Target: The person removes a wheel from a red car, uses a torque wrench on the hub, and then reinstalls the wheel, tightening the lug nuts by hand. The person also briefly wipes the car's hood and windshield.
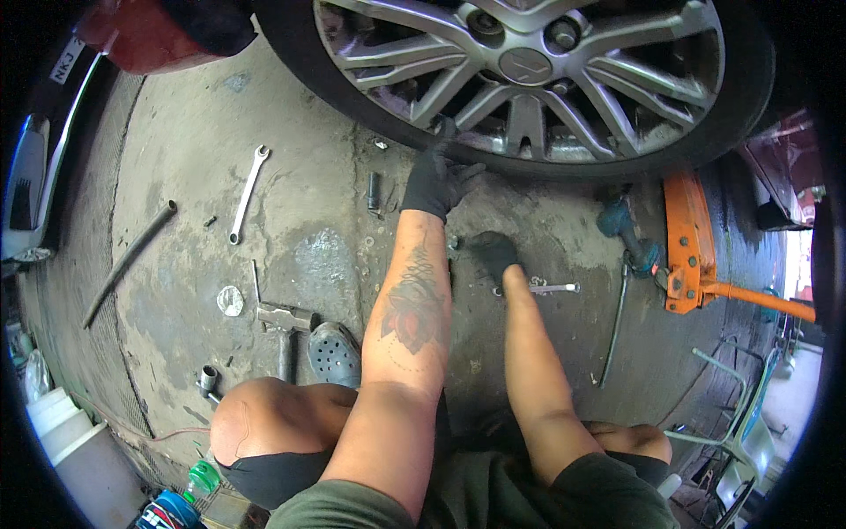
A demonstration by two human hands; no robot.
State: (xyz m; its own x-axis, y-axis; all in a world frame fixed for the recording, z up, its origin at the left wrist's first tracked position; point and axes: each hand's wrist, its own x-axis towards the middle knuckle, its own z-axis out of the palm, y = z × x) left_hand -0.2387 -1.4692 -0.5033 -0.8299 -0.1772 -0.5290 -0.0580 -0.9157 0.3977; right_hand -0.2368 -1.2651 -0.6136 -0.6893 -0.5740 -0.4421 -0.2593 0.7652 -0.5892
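My left hand (435, 182), in a black glove, reaches to the lower part of a car wheel with a silver alloy rim (526, 128) and a black tyre (388, 125). Its fingers are spread, one over the tyre toward the spokes. My right hand (493, 253), also in a black glove, is low over the floor with its fingers drawn together. A small metal piece (454, 242) lies by its fingertips; the dark glove hides whether anything is gripped. Under the right wrist lies a combination wrench (560, 288). A black socket (374, 191) is left of my left hand.
Left on the concrete are another wrench (248, 196), a pipe (129, 264) and a hammer (286, 319). At right are a cordless power tool (627, 231), a long bar (615, 326) and an orange jack (687, 256). A chair (749, 441) stands at lower right.
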